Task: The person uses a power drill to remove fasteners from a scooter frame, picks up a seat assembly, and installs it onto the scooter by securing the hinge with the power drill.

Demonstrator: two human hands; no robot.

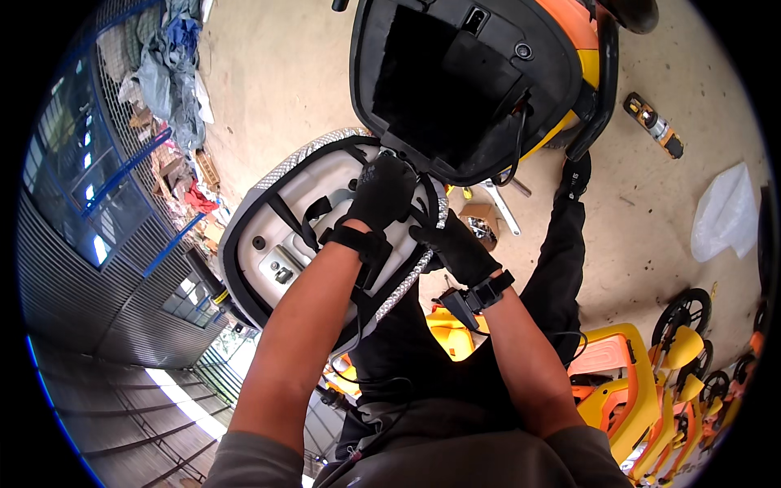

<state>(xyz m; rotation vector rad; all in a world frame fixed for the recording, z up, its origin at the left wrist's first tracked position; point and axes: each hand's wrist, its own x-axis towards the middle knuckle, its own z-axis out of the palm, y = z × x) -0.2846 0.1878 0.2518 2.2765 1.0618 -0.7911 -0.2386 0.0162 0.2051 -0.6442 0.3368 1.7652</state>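
A scooter seat [252, 195] is tipped up toward me, showing its white plastic underside, black straps and silver textured edge. Beyond it lies the scooter's black under-seat compartment [480, 154], set among orange and yellow panels. My left hand [386, 189], in a black glove, is closed at the seat's far edge, beside the compartment's near rim. What its fingers hold is hidden beneath the hand. Also gloved in black, my right hand [457, 248] is closed around the seat's right edge. A black cable [519, 146] hangs over the compartment's right rim.
On the floor to the right are a metal wrench [502, 209], a small cardboard box [480, 221], an orange-black tool [653, 124] and a clear plastic bag [724, 213]. Yellow-orange scooter parts [626, 382] stand at lower right. Cloths and scraps [167, 89] are piled at left.
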